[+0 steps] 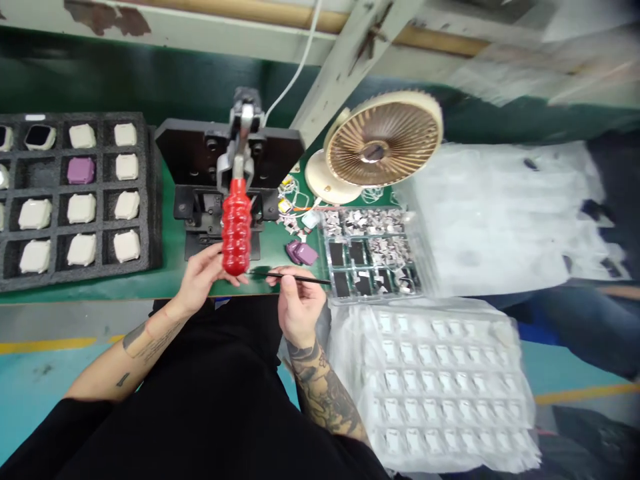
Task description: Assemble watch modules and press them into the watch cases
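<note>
My right hand (301,300) is closed around a thin black tool (300,277), whose tip points left toward my other hand. My left hand (203,275) is at the front of the black press (215,213), partly behind its red ribbed handle (236,230); whether its fingers hold anything is hidden. Right of the press, purple watch-shaped pieces (302,253) lie on the green bench (273,240). A clear compartment box (373,253) with small metal parts and black pieces stands farther right.
A dark foam tray (150,220) with white cases and one purple case (81,171) sits at the left. A fan (383,143) stands behind the box. At the lower right is a plastic-covered tray (435,387) of small parts. Plastic sheeting (490,220) spreads at the right.
</note>
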`<state>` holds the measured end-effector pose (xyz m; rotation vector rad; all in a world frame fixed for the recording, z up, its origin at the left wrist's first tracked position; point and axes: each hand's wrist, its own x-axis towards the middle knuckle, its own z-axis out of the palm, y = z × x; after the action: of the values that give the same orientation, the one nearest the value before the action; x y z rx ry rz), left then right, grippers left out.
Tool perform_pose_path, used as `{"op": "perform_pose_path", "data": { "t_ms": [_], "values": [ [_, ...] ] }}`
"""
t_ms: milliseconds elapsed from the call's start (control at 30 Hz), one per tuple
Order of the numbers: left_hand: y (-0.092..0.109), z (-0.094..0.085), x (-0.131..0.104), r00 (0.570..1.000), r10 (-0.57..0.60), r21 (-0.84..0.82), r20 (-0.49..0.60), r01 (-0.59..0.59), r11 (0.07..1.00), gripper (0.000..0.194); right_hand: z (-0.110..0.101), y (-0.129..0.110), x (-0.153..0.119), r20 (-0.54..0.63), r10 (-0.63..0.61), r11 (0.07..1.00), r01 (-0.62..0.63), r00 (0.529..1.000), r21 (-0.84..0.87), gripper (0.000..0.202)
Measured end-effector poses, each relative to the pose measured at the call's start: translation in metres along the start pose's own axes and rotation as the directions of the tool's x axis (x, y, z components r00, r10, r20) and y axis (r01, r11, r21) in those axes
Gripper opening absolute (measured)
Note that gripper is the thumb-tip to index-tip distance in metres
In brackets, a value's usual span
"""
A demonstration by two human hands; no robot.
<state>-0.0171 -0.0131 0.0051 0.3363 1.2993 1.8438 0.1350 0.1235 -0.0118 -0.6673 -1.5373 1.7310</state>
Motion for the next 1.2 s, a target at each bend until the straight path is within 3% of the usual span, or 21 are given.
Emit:
{"op": "perform_pose_path", "data": {
  "t_ms": [100, 167, 300, 333, 367, 400, 433, 467, 500, 533, 567, 600, 667, 700, 733, 800, 900, 967, 1033, 1100, 1200],
  "values": [
    [0.004, 0.002, 0.002, 0.994, -0.069, 0.022, -0.084, 0.071, 0.997, 0.057, -0.004, -0.016, 0.001, 0.066, -0.014, 0.998, 0.01, 0.998, 0.062, 0.025],
    [0.003, 0.004, 0.002, 0.991, -0.077, 0.069, -0.109, 0.085, 0.994, 0.061, -0.022, -0.036, 0.011, 0.052, -0.051, 0.993, 0.045, 0.997, 0.107, 0.029],
    [-0.002, 0.006, -0.002, 0.997, -0.024, 0.196, -0.074, 0.038, 0.98, 0.063, -0.109, -0.095, 0.059, 0.109, -0.18, 0.983, 0.176, 0.978, 0.046, 0.045],
    [-0.004, 0.005, -0.003, 0.998, -0.008, 0.228, -0.056, 0.02, 0.974, 0.062, -0.135, -0.109, 0.075, 0.1, -0.247, 0.968, 0.25, 0.964, -0.013, 0.05],
    [-0.005, 0.005, -0.005, 0.999, 0.008, 0.256, -0.039, 0.003, 0.967, 0.061, -0.158, -0.121, 0.09, -0.004, -0.322, 0.941, 0.32, 0.947, -0.108, 0.05],
    [-0.007, 0.004, -0.006, 0.999, 0.021, 0.278, -0.025, -0.014, 0.961, 0.06, -0.176, -0.13, 0.105, -0.189, -0.43, 0.892, 0.382, 0.883, -0.243, 0.045],
    [-0.009, 0.003, -0.007, 0.999, 0.033, 0.293, -0.013, -0.028, 0.956, 0.059, -0.187, -0.135, 0.118, -0.375, -0.549, 0.825, 0.412, 0.747, -0.387, 0.041],
    [-0.011, 0.003, -0.007, 0.999, 0.042, 0.302, -0.005, -0.038, 0.952, 0.058, -0.192, -0.137, 0.127, -0.488, -0.619, 0.777, 0.392, 0.615, -0.492, 0.039],
    [-0.012, 0.003, -0.007, 0.999, 0.049, 0.309, -0.001, -0.046, 0.95, 0.058, -0.189, -0.135, 0.132, -0.546, -0.663, 0.743, 0.361, 0.512, -0.564, 0.04],
    [-0.013, 0.002, -0.007, 0.998, 0.055, 0.314, -0.001, -0.052, 0.948, 0.057, -0.18, -0.13, 0.131, -0.551, -0.688, 0.719, 0.337, 0.473, -0.608, 0.041],
    [-0.013, 0.003, -0.007, 0.998, 0.062, 0.317, -0.002, -0.058, 0.947, 0.057, -0.166, -0.121, 0.124, -0.515, -0.695, 0.704, 0.328, 0.501, -0.63, 0.04],
    [-0.013, 0.003, -0.007, 0.998, 0.068, 0.321, -0.001, -0.064, 0.945, 0.055, -0.147, -0.108, 0.113, -0.444, -0.699, 0.683, 0.337, 0.561, -0.648, 0.034],
    [-0.013, 0.003, -0.006, 0.996, 0.084, 0.335, 0.01, -0.083, 0.939, 0.053, -0.105, -0.077, 0.083, -0.233, -0.696, 0.618, 0.401, 0.679, -0.676, 0.016],
    [-0.012, 0.003, -0.006, 0.995, 0.095, 0.346, 0.019, -0.096, 0.933, 0.053, -0.084, -0.06, 0.067, -0.102, -0.68, 0.594, 0.464, 0.726, -0.658, 0.02],
    [-0.011, 0.003, -0.006, 0.994, 0.104, 0.361, 0.027, -0.107, 0.927, 0.053, -0.064, -0.043, 0.053, 0.057, -0.655, 0.557, 0.532, 0.754, -0.637, 0.027],
    [-0.008, 0.003, -0.005, 0.993, 0.11, 0.393, 0.04, -0.117, 0.912, 0.054, -0.033, -0.016, 0.033, 0.288, -0.588, 0.457, 0.604, 0.756, -0.653, 0.033],
    [-0.006, 0.003, -0.004, 0.993, 0.101, 0.423, 0.057, -0.115, 0.899, 0.054, -0.013, 0.005, 0.02, 0.429, -0.404, 0.335, 0.566, 0.808, -0.753, 0.031],
    [-0.005, 0.004, -0.004, 0.993, 0.103, 0.429, 0.058, -0.118, 0.895, 0.056, -0.019, 0.005, 0.02, 0.454, -0.33, 0.322, 0.551, 0.827, -0.77, 0.037],
    [-0.005, 0.005, -0.003, 0.991, 0.127, 0.415, 0.047, -0.135, 0.9, 0.057, -0.039, -0.003, 0.031, 0.429, -0.361, 0.329, 0.544, 0.828, -0.772, 0.035],
    [-0.005, 0.005, -0.003, 0.986, 0.161, 0.386, 0.033, -0.161, 0.908, 0.054, -0.072, -0.015, 0.054, 0.3, -0.439, 0.327, 0.462, 0.847, -0.824, 0.025],
    [-0.006, 0.005, -0.003, 0.982, 0.184, 0.37, 0.026, -0.181, 0.911, 0.043, -0.136, -0.033, 0.101, 0.038, -0.447, 0.317, 0.198, 0.894, -0.927, 0.029]
  ]
}}
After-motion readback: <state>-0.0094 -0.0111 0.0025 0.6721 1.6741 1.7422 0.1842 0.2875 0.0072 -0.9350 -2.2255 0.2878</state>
